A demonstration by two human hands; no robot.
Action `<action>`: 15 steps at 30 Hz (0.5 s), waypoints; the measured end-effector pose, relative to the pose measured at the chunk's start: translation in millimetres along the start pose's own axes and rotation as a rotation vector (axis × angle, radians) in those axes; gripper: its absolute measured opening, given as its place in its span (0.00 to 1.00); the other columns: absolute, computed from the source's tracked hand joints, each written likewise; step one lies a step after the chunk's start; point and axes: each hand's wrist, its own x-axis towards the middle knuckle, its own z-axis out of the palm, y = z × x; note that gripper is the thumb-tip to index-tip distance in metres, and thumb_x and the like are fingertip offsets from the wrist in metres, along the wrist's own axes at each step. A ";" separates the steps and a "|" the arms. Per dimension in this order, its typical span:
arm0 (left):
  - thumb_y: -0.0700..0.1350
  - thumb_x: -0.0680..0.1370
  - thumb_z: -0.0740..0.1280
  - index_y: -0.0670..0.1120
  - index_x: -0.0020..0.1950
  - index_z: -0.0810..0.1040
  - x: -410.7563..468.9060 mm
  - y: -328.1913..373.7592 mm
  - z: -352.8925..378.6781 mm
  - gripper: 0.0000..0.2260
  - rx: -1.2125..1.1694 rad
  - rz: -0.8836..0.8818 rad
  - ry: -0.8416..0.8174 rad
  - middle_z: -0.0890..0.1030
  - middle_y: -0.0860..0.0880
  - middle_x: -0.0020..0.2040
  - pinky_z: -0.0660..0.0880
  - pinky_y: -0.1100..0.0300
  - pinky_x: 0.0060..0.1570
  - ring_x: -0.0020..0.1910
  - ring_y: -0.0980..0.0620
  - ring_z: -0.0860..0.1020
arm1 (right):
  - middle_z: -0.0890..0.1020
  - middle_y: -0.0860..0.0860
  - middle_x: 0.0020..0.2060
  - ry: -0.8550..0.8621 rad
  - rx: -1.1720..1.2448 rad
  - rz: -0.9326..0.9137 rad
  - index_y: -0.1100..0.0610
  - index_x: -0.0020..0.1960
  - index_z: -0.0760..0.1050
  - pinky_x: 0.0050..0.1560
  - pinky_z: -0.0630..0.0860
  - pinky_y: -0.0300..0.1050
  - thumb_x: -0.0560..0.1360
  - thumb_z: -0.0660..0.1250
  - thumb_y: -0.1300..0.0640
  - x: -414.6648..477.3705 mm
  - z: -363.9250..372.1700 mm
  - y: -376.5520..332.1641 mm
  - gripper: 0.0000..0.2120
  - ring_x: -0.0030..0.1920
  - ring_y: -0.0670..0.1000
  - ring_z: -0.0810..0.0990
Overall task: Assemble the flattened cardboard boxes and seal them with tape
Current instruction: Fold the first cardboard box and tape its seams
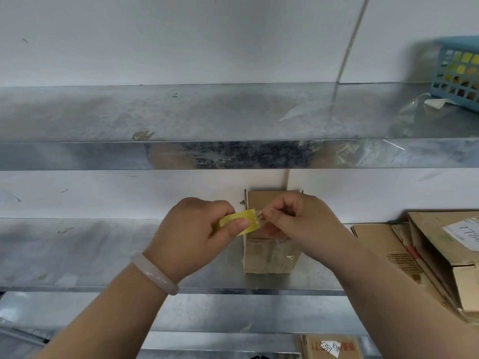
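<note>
A small brown cardboard box stands assembled on the metal shelf, against the white wall. Just above and in front of it, my left hand grips a yellowish roll of clear tape, thumb across its side. My right hand pinches the loose tape end at the roll's right edge, fingers curled. Both hands hide the middle of the box's top.
Flattened cardboard boxes and a labelled box lean at the right of the shelf. The upper metal shelf carries a blue plastic basket and crumpled clear plastic. Another labelled carton lies below.
</note>
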 end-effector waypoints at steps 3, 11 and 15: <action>0.63 0.76 0.55 0.53 0.45 0.75 -7.2 -9.3 -5.0 0.17 -0.170 -0.005 -0.092 0.75 0.57 0.34 0.72 0.57 0.32 0.33 0.56 0.74 | 0.87 0.51 0.38 -0.039 0.233 0.055 0.58 0.45 0.84 0.45 0.83 0.46 0.76 0.70 0.62 -4.8 -8.9 2.5 0.04 0.41 0.51 0.86; 0.67 0.72 0.60 0.49 0.33 0.77 -11.1 -11.9 2.5 0.23 0.204 0.031 0.107 0.74 0.54 0.26 0.69 0.60 0.33 0.25 0.51 0.70 | 0.86 0.52 0.36 0.027 0.312 0.051 0.48 0.39 0.85 0.39 0.80 0.35 0.74 0.72 0.61 -20.6 -18.0 21.1 0.10 0.37 0.51 0.86; 0.66 0.76 0.55 0.50 0.39 0.77 -13.9 -19.8 8.9 0.23 0.097 0.056 0.055 0.75 0.56 0.30 0.72 0.56 0.40 0.30 0.54 0.72 | 0.86 0.50 0.35 0.122 0.258 0.043 0.49 0.40 0.85 0.41 0.82 0.39 0.76 0.70 0.60 -23.1 -32.4 32.2 0.09 0.36 0.51 0.86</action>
